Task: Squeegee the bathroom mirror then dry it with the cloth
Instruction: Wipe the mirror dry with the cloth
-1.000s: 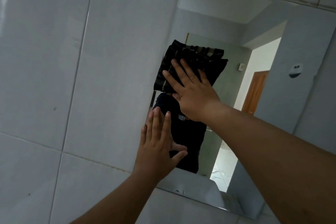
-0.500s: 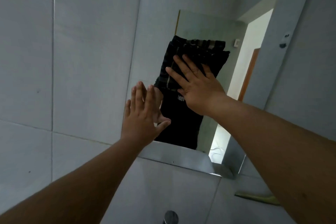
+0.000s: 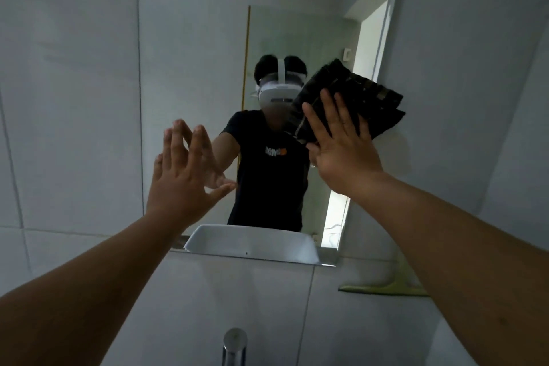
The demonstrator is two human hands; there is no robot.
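A home bathroom: pale tiled wall (image 3: 68,98), wall mirror (image 3: 193,38), chrome tap (image 3: 234,345), reflected white basin (image 3: 249,242).

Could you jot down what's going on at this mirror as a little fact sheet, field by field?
place: tiled bathroom wall
mirror: mounted above the tap
cloth: dark, folded, pressed flat on the glass near the mirror's right edge
right hand: fingers spread, pressing the cloth
left hand: fingers straight, at the glass, holding nothing
squeegee: yellow-green, lying lower right, untouched
stage: drying
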